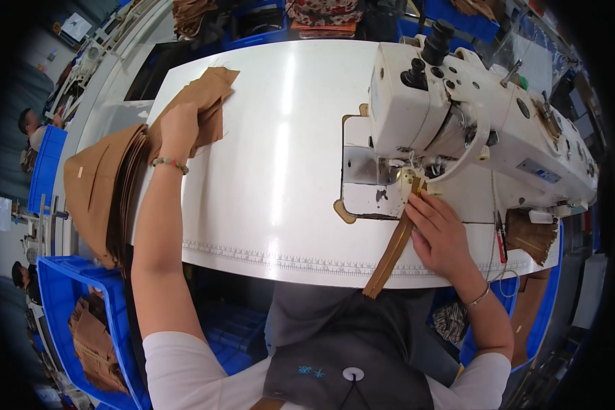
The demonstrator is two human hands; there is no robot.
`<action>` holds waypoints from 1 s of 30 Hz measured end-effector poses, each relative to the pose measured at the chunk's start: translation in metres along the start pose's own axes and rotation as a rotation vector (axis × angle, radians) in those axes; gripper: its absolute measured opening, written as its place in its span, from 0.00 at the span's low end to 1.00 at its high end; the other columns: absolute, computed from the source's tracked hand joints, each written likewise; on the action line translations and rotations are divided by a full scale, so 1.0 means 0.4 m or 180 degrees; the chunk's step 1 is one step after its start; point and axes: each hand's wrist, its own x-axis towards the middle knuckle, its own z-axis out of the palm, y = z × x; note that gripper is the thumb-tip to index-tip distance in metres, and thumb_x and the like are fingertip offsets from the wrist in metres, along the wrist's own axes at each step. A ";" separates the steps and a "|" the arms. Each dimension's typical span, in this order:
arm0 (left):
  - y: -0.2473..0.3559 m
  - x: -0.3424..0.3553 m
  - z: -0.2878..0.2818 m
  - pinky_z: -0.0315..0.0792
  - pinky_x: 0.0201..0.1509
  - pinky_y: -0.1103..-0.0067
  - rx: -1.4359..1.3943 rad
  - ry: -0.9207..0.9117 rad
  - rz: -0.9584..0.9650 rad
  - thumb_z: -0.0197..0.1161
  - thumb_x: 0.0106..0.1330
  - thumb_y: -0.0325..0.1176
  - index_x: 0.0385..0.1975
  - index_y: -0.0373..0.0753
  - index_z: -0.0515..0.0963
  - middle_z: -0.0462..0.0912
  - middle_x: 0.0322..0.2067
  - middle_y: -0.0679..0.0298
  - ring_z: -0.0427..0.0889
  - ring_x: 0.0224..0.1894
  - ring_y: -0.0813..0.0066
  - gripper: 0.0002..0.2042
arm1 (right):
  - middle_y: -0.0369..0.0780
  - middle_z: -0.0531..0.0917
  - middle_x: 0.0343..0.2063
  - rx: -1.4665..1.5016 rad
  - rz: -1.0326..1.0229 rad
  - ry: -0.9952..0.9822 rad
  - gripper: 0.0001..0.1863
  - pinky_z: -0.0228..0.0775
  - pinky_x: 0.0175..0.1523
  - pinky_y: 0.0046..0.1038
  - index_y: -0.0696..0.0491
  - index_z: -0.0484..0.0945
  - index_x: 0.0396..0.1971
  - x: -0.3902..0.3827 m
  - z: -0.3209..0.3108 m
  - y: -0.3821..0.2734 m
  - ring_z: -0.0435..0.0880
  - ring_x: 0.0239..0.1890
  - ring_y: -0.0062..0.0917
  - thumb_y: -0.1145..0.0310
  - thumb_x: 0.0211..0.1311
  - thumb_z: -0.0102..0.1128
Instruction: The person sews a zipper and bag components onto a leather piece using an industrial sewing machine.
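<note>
My left hand [179, 126] is closed on brown fabric pieces [208, 99] at the back left of the white table [266, 157], its fingertips hidden. A thicker stack of folded brown fabric [96, 191] lies beside that wrist, over the table's left edge. My right hand [437, 232] holds a brown zipper strip [389, 265] under its fingers, just in front of the needle area of a white sewing machine [424, 102]. The strip's far end reaches the presser foot; its near end hangs over the front edge. Red-handled snips [502, 246] lie right of my right hand.
Blue bins [48, 287] with brown fabric stand at lower left, and another [547, 280] at right, beside patterned cloth [449, 316]. More bins and cloth piles [321, 17] are behind the table. Two other people [27, 123] [22, 275] are at work along the far left.
</note>
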 end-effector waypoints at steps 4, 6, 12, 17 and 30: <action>-0.018 0.005 -0.056 0.82 0.47 0.64 -0.0573 0.0219 -0.0329 0.53 0.69 0.24 0.43 0.36 0.84 0.88 0.37 0.48 0.88 0.43 0.52 0.11 | 0.44 0.80 0.61 -0.0038 0.0013 -0.0041 0.25 0.70 0.69 0.45 0.56 0.80 0.56 -0.001 0.000 0.000 0.78 0.62 0.42 0.71 0.56 0.67; -0.025 -0.003 -0.100 0.83 0.46 0.67 -0.1127 0.0441 -0.0387 0.51 0.69 0.22 0.47 0.35 0.83 0.88 0.38 0.49 0.89 0.42 0.57 0.13 | 0.43 0.80 0.61 0.0032 0.0057 0.0026 0.25 0.70 0.69 0.45 0.55 0.80 0.56 -0.002 0.001 0.000 0.78 0.62 0.42 0.71 0.56 0.67; 0.102 -0.189 -0.169 0.81 0.57 0.75 -0.6104 -0.1910 -0.1257 0.56 0.75 0.26 0.61 0.30 0.75 0.83 0.56 0.56 0.85 0.55 0.71 0.17 | 0.40 0.85 0.54 -0.0119 0.0007 0.0198 0.19 0.76 0.63 0.40 0.54 0.84 0.48 -0.016 0.003 0.000 0.82 0.59 0.38 0.72 0.54 0.68; 0.316 -0.354 -0.204 0.82 0.54 0.77 -0.6134 -0.2940 -0.0762 0.62 0.72 0.23 0.61 0.31 0.75 0.85 0.51 0.60 0.86 0.50 0.76 0.18 | 0.38 0.87 0.47 -0.0390 -0.0152 0.0368 0.15 0.81 0.54 0.36 0.53 0.83 0.38 -0.027 0.009 -0.007 0.86 0.55 0.34 0.73 0.46 0.69; 0.564 -0.397 -0.337 0.79 0.32 0.61 -0.2691 -0.1560 0.1876 0.70 0.56 0.29 0.42 0.34 0.69 0.84 0.24 0.52 0.86 0.28 0.49 0.18 | 0.41 0.85 0.50 0.0013 -0.0725 0.0014 0.17 0.79 0.47 0.35 0.55 0.81 0.40 0.097 0.024 0.010 0.84 0.54 0.35 0.77 0.45 0.67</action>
